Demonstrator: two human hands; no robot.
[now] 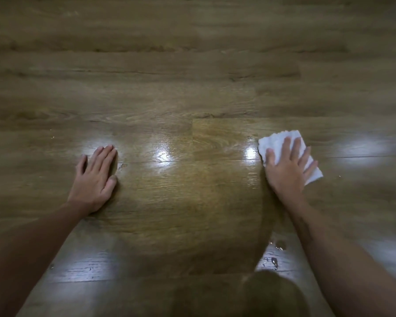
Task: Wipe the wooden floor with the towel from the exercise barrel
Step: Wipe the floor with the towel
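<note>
Already the towel lay on the wooden floor, pinned flat under the right hand — fingers straight and spread, pressing rather than gripping. It sat at the right edge of a darker patch of boards, its long axis running from upper left to lower right. The left hand was flat on the boards too, fingers straight, holding nothing, well apart on the far side of that patch. Small water droplets sat nearer the body, just inside the right forearm — so the cloth-bearing hand was the closer one, and a pull back toward the person would likely reach them.
</note>
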